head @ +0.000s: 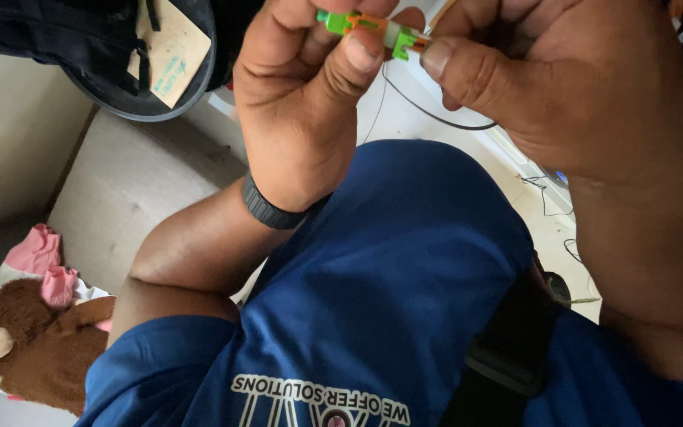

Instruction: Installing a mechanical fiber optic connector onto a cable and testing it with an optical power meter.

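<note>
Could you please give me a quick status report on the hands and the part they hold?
Left hand and right hand both pinching a small green and orange part, held up close. Thin wire behind. Nothing in the way.

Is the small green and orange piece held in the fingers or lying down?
Held: the left hand and right hand pinch the green and orange piece between fingertips.

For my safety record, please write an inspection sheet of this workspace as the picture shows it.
Surface: beige sofa cushion at left; pale floor beyond the knee.
Job's things: small green and orange plastic part, pinched between both hands.
Clutter: brown teddy bear, pink cloth, black bag with a card tag.
Hands: left hand and right hand both grip the part.
Cables: thin dark cable on the floor.
Surroundings: blue shirt, black wristband.
</note>
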